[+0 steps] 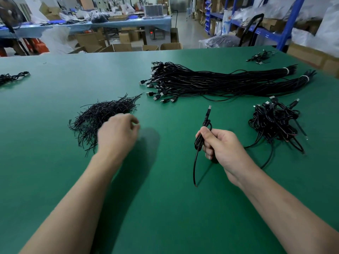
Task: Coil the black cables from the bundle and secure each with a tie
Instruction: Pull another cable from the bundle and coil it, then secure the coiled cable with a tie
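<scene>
Black cable (200, 142), folded into a narrow coil, stands nearly upright in the right hand (222, 149), whose fingers are clenched round its middle. Its USB plug (209, 108) sticks up above the fist, and one loose end curves down below the fist toward the green table (165, 208).

Left of that cable, the left hand (117, 133) hovers at the near edge of a heap of short black ties (102, 116). Its fingers are curled and blurred, and I cannot tell whether they pinch a tie.

Beyond the cable, farther from the person, lies the long bundle (211, 81) of straight black cables. Its plugs fan out to the left and its far ends are bound by white bands (286, 70). Just right of the cable sits a tangled heap of coiled cables (275, 121).

Well to the cable's left, at the table's edge, lies a small cluster of cables (12, 77). Another small cluster (260, 56) lies beyond the cable and to its right, past the bundle.
</scene>
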A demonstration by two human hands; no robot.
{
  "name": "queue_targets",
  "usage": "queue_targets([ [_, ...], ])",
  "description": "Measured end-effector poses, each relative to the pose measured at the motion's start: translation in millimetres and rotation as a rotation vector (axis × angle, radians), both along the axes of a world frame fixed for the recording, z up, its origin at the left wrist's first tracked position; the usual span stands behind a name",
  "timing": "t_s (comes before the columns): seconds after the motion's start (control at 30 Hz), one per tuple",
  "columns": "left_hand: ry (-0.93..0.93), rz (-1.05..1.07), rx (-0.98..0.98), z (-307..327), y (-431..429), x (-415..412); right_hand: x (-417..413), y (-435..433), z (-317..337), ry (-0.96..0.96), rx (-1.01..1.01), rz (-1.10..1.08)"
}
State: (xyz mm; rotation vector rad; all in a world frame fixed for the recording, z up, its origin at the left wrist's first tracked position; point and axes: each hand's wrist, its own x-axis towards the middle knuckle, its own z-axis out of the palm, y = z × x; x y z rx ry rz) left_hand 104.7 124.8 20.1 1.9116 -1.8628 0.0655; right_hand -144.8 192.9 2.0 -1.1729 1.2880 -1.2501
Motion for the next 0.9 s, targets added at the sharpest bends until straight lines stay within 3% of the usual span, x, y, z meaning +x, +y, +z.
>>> queue_targets([
  [0.23,-0.061,0.242,0.212,2,-13,51,-1,-2,-2,0.022,0.026,0.036],
  [0.63,0.015,0.309,0.135,1,-14,61,-1,-2,-3,0.046,0.021,0.077],
  [0.9,0.305,0.207,0.023,-1,-10,62,-3,-2,-5,0.042,0.020,0.078],
])
